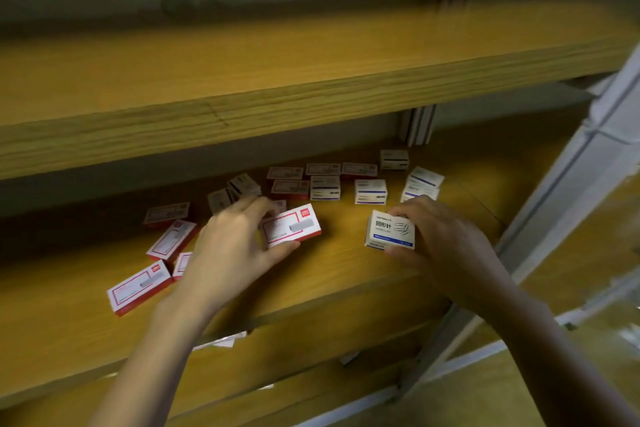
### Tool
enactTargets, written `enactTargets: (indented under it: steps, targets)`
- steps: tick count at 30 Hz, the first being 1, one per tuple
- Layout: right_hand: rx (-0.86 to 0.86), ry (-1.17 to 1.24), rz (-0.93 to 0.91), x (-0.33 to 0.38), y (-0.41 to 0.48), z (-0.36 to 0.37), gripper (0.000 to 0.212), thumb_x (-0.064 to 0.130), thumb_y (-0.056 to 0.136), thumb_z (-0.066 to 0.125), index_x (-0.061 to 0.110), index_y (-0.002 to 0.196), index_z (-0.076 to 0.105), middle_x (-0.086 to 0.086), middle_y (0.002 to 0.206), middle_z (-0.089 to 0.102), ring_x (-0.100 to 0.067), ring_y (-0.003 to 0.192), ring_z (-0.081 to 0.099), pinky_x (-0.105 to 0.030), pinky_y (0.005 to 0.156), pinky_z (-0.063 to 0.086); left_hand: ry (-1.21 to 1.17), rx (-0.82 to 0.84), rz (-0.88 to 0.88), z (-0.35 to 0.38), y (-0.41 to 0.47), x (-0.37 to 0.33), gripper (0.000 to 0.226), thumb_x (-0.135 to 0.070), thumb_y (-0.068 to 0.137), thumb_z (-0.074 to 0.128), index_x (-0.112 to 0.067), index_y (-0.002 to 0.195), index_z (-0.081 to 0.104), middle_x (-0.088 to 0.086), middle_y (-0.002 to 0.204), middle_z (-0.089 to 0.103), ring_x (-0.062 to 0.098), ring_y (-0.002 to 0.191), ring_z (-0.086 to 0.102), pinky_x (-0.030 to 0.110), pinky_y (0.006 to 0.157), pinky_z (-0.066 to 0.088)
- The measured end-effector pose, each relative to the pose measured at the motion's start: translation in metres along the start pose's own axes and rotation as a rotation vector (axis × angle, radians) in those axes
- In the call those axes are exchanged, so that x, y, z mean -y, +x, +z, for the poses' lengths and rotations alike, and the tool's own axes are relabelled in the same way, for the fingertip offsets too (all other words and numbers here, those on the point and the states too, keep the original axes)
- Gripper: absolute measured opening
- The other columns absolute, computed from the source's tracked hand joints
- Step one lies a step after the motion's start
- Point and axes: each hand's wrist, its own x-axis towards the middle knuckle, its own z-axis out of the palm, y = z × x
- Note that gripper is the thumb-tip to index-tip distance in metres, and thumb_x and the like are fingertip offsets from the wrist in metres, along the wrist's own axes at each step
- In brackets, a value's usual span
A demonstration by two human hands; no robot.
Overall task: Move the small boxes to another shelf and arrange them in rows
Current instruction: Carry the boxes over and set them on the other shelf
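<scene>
Loosely scattered red-trimmed, blue-striped small boxes [370, 191]

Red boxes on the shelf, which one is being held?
The red box pinched by the left hand, at centre; no hand holds the others.

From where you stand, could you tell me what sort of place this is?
Probably a stationery stockroom: yellow wooden shelf boards on grey metal uprights, holding small red-and-white cardboard boxes and blue-and-white ones.

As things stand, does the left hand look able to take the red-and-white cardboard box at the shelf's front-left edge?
Likely not yet: nothing blocks that front-left box, but the left hand holds another red-and-white cardboard box.
</scene>
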Motion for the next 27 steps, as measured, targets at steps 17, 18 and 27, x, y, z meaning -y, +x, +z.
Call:
enactTargets:
  steps: [17,18,27]
  targets:
    - [0.04,-0.041,0.192,-0.145,-0.174,-0.11,0.047,0.045,0.077,0.061,0.03,0.118,0.042,0.021,0.099,0.034,-0.001,0.089,0.044,-0.009,0.058,0.036,-0.206,0.087,0.28,0.073,-0.017,-0.24,0.043,-0.048,0.064,0.075,-0.024,0.097,0.061,-0.009,0.098,0.062,0.006,0.09,0.056,0.03,0.068,0.053]
    - [0.045,-0.039,0.202,-0.155,-0.184,-0.117,0.046,0.044,0.078,0.06,0.03,0.118,0.042,0.02,0.101,0.035,0.0,0.089,0.044,-0.01,0.06,0.038,-0.225,0.095,0.294,0.079,-0.018,-0.253,0.042,-0.047,0.065,0.074,-0.024,0.097,0.061,-0.01,0.097,0.063,0.004,0.089,0.056,0.027,0.067,0.053]
    - [0.01,-0.09,0.327,-0.233,-0.251,-0.182,0.046,0.042,0.081,0.058,0.032,0.122,0.04,0.016,0.118,0.044,0.002,0.096,0.043,-0.013,0.067,0.041,-0.279,0.152,0.418,0.124,0.01,-0.365,0.042,-0.05,0.065,0.071,-0.025,0.096,0.059,-0.014,0.095,0.058,0.005,0.088,0.054,0.022,0.07,0.048]
